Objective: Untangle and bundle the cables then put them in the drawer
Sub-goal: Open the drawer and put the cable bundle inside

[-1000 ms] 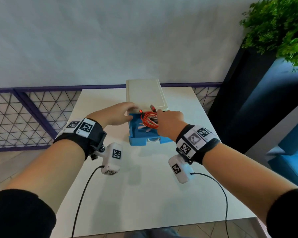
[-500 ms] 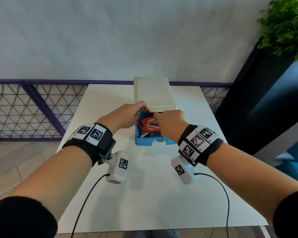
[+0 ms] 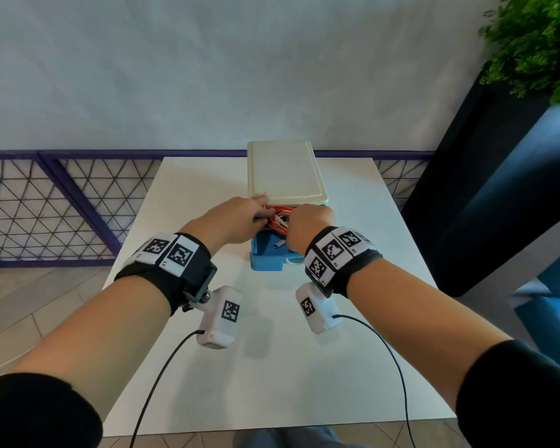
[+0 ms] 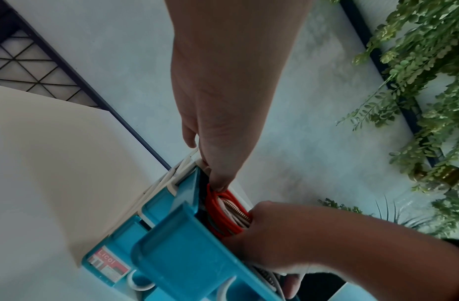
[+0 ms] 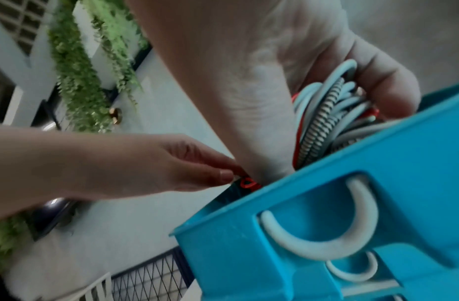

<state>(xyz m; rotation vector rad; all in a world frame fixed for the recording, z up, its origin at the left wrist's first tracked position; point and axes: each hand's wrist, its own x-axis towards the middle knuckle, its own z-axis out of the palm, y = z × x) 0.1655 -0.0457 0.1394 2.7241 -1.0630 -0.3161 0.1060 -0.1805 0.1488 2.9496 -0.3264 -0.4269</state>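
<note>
A blue drawer [image 3: 265, 263] stands pulled out of a cream-topped drawer unit [image 3: 283, 173] on the white table [image 3: 304, 367]. Inside it lies a coiled bundle of cables [image 3: 278, 218], red, white and striped. My right hand [image 3: 299, 221] reaches into the drawer and grips the bundle [image 5: 326, 114], its fingers curled round the coils. My left hand [image 3: 261, 215] is at the drawer's back left, its fingertips pinching a red cable loop [image 4: 218, 195]. One left finger lies on the unit's top edge. A loose plug [image 3: 279, 244] lies on the drawer floor.
Below the open drawer is a second blue drawer with a white curved handle [image 5: 352, 270]. The unit stands at the table's far middle. A dark planter [image 3: 482, 189] with a green plant [image 3: 537, 43] is on the right, a purple lattice railing [image 3: 46, 205] behind.
Both hands have pushed the cable bundle lower and farther back into the drawer, toward the unit's front edge. The left hand came in from the drawer's side onto the red cable.
</note>
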